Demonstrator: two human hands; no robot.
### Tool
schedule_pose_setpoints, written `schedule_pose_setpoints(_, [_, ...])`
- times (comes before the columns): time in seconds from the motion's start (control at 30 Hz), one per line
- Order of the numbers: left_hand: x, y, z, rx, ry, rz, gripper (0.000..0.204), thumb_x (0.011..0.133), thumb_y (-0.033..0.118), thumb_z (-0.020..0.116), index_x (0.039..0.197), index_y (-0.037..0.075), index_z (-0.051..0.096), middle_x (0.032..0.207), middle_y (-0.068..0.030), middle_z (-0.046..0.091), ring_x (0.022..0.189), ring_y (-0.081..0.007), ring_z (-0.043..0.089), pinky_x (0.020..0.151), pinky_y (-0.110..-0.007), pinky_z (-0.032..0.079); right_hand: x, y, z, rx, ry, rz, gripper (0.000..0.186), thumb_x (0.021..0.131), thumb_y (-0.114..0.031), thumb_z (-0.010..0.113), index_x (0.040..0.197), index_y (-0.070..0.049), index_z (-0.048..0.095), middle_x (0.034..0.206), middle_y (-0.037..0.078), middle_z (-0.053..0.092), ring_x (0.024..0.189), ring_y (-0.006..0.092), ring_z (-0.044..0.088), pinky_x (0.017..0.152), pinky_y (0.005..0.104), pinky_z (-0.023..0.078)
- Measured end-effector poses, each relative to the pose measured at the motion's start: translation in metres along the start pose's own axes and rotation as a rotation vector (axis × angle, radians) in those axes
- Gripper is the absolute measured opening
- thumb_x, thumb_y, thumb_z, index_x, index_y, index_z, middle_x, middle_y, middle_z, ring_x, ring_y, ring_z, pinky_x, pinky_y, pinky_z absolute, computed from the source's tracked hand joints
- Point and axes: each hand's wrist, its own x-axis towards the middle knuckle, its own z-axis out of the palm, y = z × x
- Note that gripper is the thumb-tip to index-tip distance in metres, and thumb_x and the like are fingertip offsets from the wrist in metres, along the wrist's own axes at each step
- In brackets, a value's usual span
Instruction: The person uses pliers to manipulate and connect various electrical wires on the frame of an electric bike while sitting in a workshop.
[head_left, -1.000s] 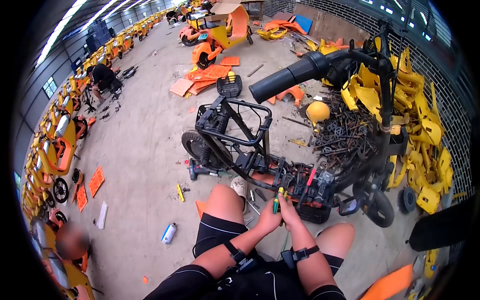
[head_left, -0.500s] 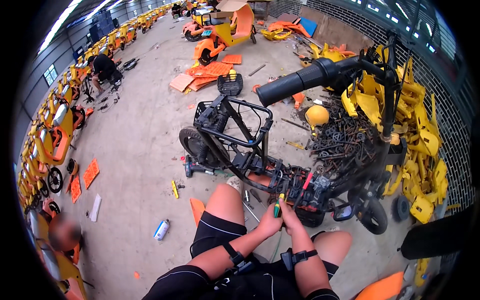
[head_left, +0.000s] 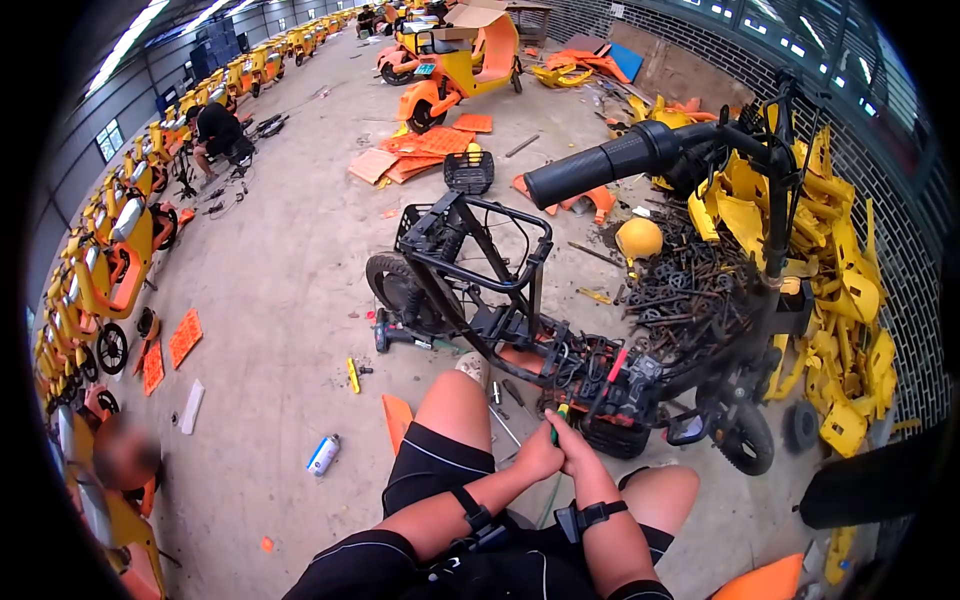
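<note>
Concrete floor scrap-strewn, brick wall at right. Black basket on floor, yellow piece at its rim. Left hand and right hand pressed together round tool, beside scooter frame.

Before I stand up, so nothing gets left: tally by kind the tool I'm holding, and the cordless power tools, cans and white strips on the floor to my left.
Held tool: 1
Cordless power tool: 1
Can: 1
White strip: 1
Total: 4
</note>
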Motion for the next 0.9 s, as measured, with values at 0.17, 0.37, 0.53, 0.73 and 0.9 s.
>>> schedule_pose_setpoints(0.17, [0.005,-0.016,0.006,0.125,0.042,0.056,0.054,0.081,0.017,0.064,0.130,-0.001,0.049,0.122,-0.0299,0.062,0.114,-0.0480,0.059,0.096,-0.053,0.048,0.022,0.010,-0.007,0.079,-0.093,0.031,0.052,0.089,-0.048,0.076,0.115,-0.004,0.063,0.108,0.011,0.069,0.098,0.0240,0.068,0.087,0.0396,0.055])
schedule_pose_setpoints(0.37, [0.004,-0.028,-0.004,0.117,0.052,0.048,0.047,0.079,0.016,0.064,0.121,-0.002,0.052,0.117,-0.0296,0.062,0.112,-0.0489,0.058,0.095,-0.055,0.047,0.015,0.011,0.011,0.096,-0.153,0.052,0.044,0.091,-0.043,0.074,0.110,-0.004,0.063,0.104,0.012,0.069,0.095,0.0244,0.068,0.087,0.0397,0.055])
schedule_pose_setpoints(0.53, [0.001,-0.035,-0.007,0.095,0.075,0.088,0.043,0.079,0.016,0.064,0.116,-0.003,0.054,0.116,-0.0291,0.063,0.111,-0.0489,0.059,0.093,-0.055,0.047,0.020,0.017,0.014,0.082,-0.075,0.056,0.043,0.091,-0.040,0.074,0.109,-0.003,0.063,0.104,0.012,0.069,0.093,0.0249,0.068,0.085,0.0400,0.055])
schedule_pose_setpoints(0.73, [-0.004,-0.017,-0.010,0.129,-0.012,0.040,0.044,0.079,0.016,0.066,0.115,-0.007,0.055,0.114,-0.0316,0.063,0.110,-0.0490,0.059,0.094,-0.055,0.048,0.027,0.020,0.005,0.045,0.070,-0.034,0.044,0.089,-0.036,0.076,0.109,0.000,0.063,0.100,0.011,0.068,0.089,0.0233,0.067,0.079,0.0393,0.054])
schedule_pose_setpoints(0.9, [0.002,-0.036,-0.002,0.140,0.075,0.108,0.041,0.079,0.019,0.068,0.110,-0.004,0.056,0.111,-0.0304,0.063,0.108,-0.0495,0.060,0.091,-0.054,0.049,0.024,0.019,0.012,0.039,0.081,-0.060,0.043,0.089,-0.033,0.076,0.108,0.003,0.063,0.097,0.011,0.068,0.087,0.0227,0.066,0.078,0.0373,0.053])
